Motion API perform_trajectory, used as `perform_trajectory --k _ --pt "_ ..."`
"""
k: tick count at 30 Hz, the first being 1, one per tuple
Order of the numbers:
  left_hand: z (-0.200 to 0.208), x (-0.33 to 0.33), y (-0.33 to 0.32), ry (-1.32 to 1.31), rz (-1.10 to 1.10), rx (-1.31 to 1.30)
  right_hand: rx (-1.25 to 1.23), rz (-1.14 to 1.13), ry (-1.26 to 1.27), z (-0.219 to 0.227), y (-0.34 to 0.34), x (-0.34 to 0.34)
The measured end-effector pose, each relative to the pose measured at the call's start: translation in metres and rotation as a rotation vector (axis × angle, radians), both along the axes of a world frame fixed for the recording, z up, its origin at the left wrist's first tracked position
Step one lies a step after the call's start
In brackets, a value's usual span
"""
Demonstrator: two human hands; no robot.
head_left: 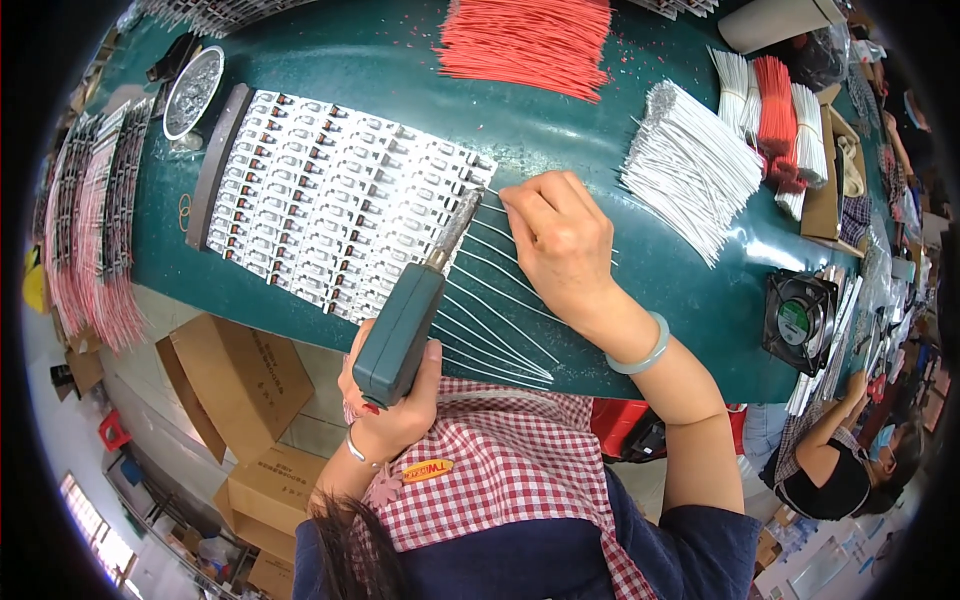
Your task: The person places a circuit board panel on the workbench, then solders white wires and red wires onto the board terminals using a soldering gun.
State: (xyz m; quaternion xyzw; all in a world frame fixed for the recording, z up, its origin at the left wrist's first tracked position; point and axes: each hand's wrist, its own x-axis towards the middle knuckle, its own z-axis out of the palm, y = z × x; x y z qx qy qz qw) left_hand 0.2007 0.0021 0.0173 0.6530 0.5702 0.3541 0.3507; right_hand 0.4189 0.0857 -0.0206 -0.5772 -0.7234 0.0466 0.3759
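My left hand (392, 420) is wrapped round the handle of a dark green soldering gun (402, 322). Its metal tip reaches the upper right corner of a white circuit board panel (345, 200) covered in rows of small parts. Close to that tip, my right hand (562, 245) has thumb and forefinger pinched on the end of a thin white wire at the panel's edge. Below it, several white wires (505, 330) fan out from the panel's right edge over the green table. Part of them passes under my right hand.
Loose red wires (525, 45) and white wires (690, 165) lie at the back and right. A black fan (800, 318) stands at the right edge. Wired boards (95, 225) and a round dish (193, 92) are at left. Cardboard boxes (245, 380) sit below; another person (845, 460) works at right.
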Motion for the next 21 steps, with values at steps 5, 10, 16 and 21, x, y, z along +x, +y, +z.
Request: perform_trajectory --k 5,10,16,21 --pt "0.003 -0.002 0.000 0.029 -0.016 0.002 0.003 0.003 0.000 0.001 -0.001 -0.001" --pt "0.001 -0.006 -0.008 0.032 0.008 0.039 0.003 0.006 0.011 0.001 -0.001 -0.002" --pt "0.000 -0.002 -0.006 0.023 0.016 0.090 -0.004 -0.001 -0.001 0.005 -0.002 0.002" --pt "-0.006 -0.013 -0.019 -0.047 0.024 -0.078 -0.026 -0.017 0.043 0.017 -0.005 0.014"
